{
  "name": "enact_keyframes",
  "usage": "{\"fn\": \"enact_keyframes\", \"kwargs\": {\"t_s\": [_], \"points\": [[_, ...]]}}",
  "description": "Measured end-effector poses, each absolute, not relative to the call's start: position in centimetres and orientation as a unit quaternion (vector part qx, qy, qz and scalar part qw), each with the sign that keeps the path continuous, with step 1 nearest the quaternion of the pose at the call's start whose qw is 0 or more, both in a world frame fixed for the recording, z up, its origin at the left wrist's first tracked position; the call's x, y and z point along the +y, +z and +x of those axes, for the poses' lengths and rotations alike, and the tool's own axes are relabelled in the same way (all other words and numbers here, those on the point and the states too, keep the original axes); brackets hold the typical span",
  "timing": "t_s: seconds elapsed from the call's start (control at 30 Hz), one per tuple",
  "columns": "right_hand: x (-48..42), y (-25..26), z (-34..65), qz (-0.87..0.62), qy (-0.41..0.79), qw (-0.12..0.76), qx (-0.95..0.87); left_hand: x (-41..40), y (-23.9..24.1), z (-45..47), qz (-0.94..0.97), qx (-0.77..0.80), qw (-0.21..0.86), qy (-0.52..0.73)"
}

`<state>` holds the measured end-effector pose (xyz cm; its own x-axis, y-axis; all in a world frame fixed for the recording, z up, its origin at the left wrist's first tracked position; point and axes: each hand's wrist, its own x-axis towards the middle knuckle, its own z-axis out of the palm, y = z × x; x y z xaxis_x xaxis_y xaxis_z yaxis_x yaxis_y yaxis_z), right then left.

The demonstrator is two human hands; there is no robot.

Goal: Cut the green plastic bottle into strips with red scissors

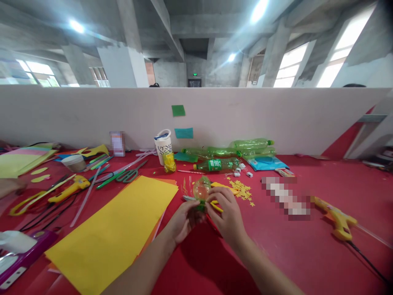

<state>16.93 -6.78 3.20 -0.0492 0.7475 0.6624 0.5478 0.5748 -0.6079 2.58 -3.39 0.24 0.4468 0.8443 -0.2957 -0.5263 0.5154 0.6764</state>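
Observation:
Both hands meet over the red table (267, 254), around a small piece of green clear plastic bottle (202, 189). Its rounded part points away from me, with the green cap or neck end between my fingers. My left hand (186, 219) grips that near end from the left. My right hand (225, 209) pinches it from the right, fingers bent. Partly hidden behind the right hand lies a yellow-handled tool (217, 206). Yellow paper stars (241, 190) are scattered just beyond the right hand. Yellow paper sheets (119, 229) lie to the left of my hands.
Green plastic bottles (251, 144) lie along the white partition (245, 114), near a white cup (162, 147). One yellow glue gun (337, 221) rests at right, another glue gun (69, 188) at left. Green scissors (130, 175) and a purple power strip (27, 254) are also left. Another person's hand (10, 186) shows at the left edge.

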Motion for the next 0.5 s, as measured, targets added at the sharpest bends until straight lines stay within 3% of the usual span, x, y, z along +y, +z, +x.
{"fn": "enact_keyframes", "kwargs": {"t_s": [0.5], "points": [[-7.06,2.74,16.35,-0.42,0.089,0.493,-0.757,-3.37,0.9,2.19,0.275,0.279,0.813,0.432]]}}
